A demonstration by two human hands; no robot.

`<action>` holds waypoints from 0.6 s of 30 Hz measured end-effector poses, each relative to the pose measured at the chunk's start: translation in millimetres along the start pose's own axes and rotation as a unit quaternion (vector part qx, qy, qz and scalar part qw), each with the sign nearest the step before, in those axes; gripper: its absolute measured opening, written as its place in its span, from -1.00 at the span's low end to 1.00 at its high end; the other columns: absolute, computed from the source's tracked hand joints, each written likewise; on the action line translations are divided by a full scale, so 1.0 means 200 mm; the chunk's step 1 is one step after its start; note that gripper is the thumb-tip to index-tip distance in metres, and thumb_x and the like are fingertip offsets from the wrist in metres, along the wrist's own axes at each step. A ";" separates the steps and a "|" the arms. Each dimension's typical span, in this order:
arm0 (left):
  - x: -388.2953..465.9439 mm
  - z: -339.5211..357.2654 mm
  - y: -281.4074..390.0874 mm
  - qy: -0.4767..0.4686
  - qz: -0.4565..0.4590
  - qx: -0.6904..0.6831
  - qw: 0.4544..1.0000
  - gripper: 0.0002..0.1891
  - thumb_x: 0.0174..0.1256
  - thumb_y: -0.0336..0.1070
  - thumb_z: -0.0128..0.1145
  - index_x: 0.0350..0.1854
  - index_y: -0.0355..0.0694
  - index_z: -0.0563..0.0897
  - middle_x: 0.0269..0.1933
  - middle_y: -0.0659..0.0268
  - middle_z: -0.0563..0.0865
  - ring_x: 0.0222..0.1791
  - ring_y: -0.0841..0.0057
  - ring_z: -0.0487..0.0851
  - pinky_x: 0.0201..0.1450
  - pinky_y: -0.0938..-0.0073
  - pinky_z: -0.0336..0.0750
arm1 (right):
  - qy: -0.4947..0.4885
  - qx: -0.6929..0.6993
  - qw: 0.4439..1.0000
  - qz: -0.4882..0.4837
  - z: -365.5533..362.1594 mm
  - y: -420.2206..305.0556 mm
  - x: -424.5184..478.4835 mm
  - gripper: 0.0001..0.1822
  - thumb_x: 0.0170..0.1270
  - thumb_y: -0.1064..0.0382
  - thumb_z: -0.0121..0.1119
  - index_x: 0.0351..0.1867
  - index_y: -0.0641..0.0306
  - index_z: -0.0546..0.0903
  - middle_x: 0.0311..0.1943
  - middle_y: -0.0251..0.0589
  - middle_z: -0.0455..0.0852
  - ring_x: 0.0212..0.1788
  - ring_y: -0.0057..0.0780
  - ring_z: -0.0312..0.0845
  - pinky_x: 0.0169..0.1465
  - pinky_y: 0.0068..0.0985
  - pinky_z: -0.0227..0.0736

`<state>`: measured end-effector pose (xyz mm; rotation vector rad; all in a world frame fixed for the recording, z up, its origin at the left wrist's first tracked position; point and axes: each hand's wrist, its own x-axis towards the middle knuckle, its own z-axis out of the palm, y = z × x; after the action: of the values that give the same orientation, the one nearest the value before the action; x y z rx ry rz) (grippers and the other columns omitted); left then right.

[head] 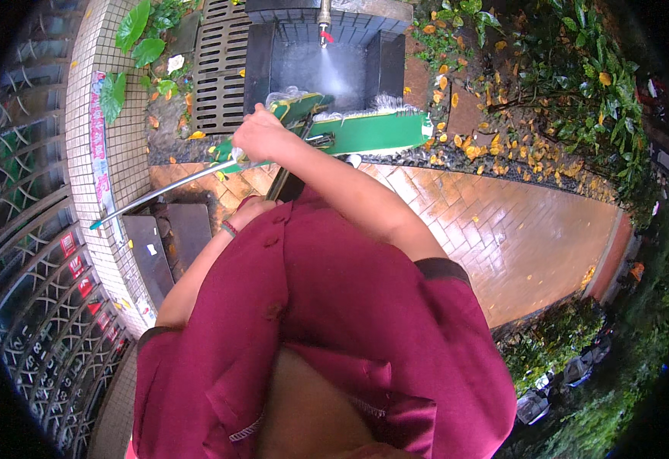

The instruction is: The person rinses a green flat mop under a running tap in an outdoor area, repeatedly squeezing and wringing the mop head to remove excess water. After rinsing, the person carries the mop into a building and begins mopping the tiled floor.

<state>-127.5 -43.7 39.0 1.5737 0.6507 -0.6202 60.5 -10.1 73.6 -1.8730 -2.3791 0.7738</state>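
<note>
Water sprays from an outdoor tap with a red lever into a dark tiled basin. Across the basin's near edge lies a wide green flat mop head with a pale fringe. A second green mop piece with yellow edging rests against it, wrapped partly in clear plastic. My right hand is on this piece and the plastic, its fingers closed around an edge. Lower down, my left hand grips a dark metallic pole that runs up to the mop heads. A silvery pole with a green tip slants to the left.
A slotted drain grate lies left of the basin, beside a white-tiled low wall and metal railings. Dark slabs stand at the wall's foot. Wet brick paving stretches right, bordered by fallen yellow leaves and plants.
</note>
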 end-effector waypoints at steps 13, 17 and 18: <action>0.03 -0.05 -0.19 0.060 0.075 -0.110 0.989 -0.79 0.23 -0.35 -0.02 -0.21 -0.33 0.59 -0.28 0.36 0.63 -0.32 0.66 0.54 -0.27 0.62 0.42 | -0.095 -0.141 0.974 -0.148 0.25 -0.31 0.38 -0.88 0.03 0.22 0.13 -0.45 -0.01 0.70 -0.45 -0.47 0.70 -0.33 -0.53 0.60 -0.12 -0.39 0.25; 0.09 -0.04 -0.19 0.069 -0.071 -0.472 0.876 -0.85 0.25 -0.37 -0.03 -0.25 -0.31 0.56 -0.45 0.40 0.58 -0.48 0.69 0.51 -0.46 0.71 0.36 | -0.037 -0.115 0.981 -0.152 0.28 -0.28 0.36 -0.88 0.01 0.23 0.12 -0.49 0.00 0.70 -0.49 -0.43 0.70 -0.34 -0.53 0.59 -0.13 -0.41 0.25; 0.10 -0.05 -0.17 0.062 -0.102 -0.474 0.873 -0.87 0.25 -0.38 -0.02 -0.29 -0.29 0.55 -0.49 0.40 0.56 -0.52 0.70 0.49 -0.51 0.72 0.33 | -0.062 -0.097 0.984 -0.135 0.22 -0.28 0.35 -0.90 -0.03 0.23 0.17 -0.49 0.04 0.70 -0.48 -0.39 0.70 -0.33 -0.49 0.60 -0.08 -0.39 0.26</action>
<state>-138.6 -29.6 2.6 0.6231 1.0268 -0.2598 -23.2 29.5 37.0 -1.5478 -2.8003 0.6748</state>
